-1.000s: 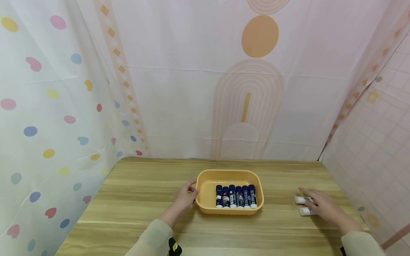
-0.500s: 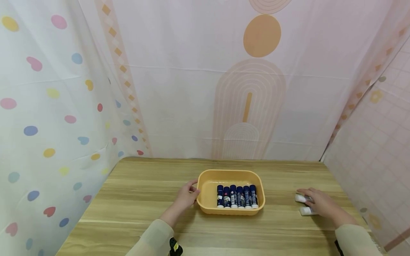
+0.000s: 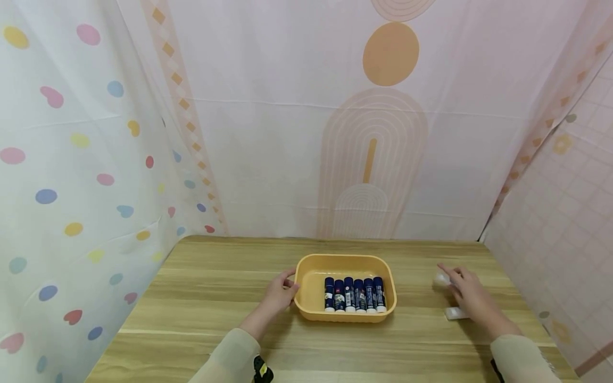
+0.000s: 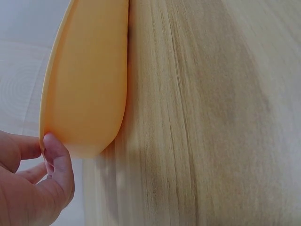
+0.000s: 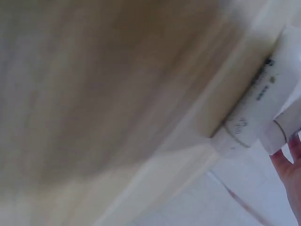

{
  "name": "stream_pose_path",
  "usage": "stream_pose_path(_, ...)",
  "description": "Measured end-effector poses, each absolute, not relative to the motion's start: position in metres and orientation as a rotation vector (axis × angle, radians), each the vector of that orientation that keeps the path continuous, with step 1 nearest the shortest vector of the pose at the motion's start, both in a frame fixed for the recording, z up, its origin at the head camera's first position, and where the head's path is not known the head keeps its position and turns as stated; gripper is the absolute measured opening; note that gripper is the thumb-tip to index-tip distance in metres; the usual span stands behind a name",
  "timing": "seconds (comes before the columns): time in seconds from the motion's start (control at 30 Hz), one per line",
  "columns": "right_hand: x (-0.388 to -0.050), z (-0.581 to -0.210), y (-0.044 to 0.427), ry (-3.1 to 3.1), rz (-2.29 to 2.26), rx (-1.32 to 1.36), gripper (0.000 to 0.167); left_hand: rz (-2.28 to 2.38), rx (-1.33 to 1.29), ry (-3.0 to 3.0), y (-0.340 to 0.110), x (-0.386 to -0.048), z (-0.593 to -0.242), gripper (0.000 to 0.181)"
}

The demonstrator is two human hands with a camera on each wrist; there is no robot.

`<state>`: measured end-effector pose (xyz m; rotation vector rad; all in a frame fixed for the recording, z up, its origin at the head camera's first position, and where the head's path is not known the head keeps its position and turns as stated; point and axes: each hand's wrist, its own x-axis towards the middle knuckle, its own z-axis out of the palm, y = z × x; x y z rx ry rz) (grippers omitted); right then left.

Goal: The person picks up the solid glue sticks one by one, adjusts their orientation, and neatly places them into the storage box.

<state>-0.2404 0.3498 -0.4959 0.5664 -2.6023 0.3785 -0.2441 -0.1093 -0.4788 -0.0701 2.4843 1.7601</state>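
A yellow plastic tray (image 3: 306,314) stands on the table, and my left hand (image 3: 278,291) grips its left rim, thumb on the near face in the left wrist view. Inside it, several dark blue glue sticks (image 3: 349,294) with white ends lie side by side toward the right. At the right, my right hand (image 3: 471,298) holds a white tube (image 3: 441,280), blurred in the head view; the hand covers part of it. A second white tube (image 3: 456,313) lies on the table just below that hand; its small print shows in the right wrist view.
The wood-grain table (image 3: 201,298) carries everything. Behind it hangs a pale patterned curtain (image 3: 268,159), with a dotted curtain (image 3: 72,159) at the left and a checked one (image 3: 574,213) at the right.
My right hand has lifted the farther white tube and shifted slightly up and left in the head view. The other white tube stays near its place. My left hand keeps its grip on the tray.
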Motion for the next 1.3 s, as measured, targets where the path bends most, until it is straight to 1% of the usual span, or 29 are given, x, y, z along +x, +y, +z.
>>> stream_pose_path(0.17, -0.243, -0.480, 0.336, -2.509, 0.365, 0.581, 0.070, 1.763, -0.065, 2.483, -0.109, -0.244, -0.480, 0.043)
stream_pose_path(0.33, -0.245, -0.468, 0.321, -2.457, 0.406, 0.584, 0.062, 1.751, -0.069, 2.496, -0.109, -0.244, -0.478, 0.044)
stream_pose_path(0.47, -0.245, -0.465, 0.309, -2.492, 0.546, 0.506, 0.050, 1.734, -0.071, 2.507, -0.109, -0.243, -0.478, 0.044)
stream_pose_path(0.6, -0.245, -0.465, 0.300, -2.530, 0.762, 0.381, 0.046, 1.737, -0.078, 2.501, -0.109, -0.242, -0.477, 0.043)
stream_pose_path(0.8, -0.248, -0.460, 0.286, -2.504, 1.023, 0.190, 0.045, 1.748, -0.080, 2.483, -0.109, -0.241, -0.476, 0.043)
stream_pose_path(1.0, -0.249, -0.450, 0.266, -2.527, 1.167, 0.019, 0.046, 1.741, -0.082, 2.480, -0.109, -0.242, -0.477, 0.043)
stream_pose_path(1.13, -0.249, -0.445, 0.246, -2.515, 1.234, -0.024, 0.050, 1.748, -0.090, 2.472, -0.109, -0.242, -0.477, 0.043)
stream_pose_path(1.3, -0.248, -0.443, 0.216, -2.472, 1.288, 0.023, 0.050, 1.752, -0.094, 2.466, -0.109, -0.242, -0.476, 0.043)
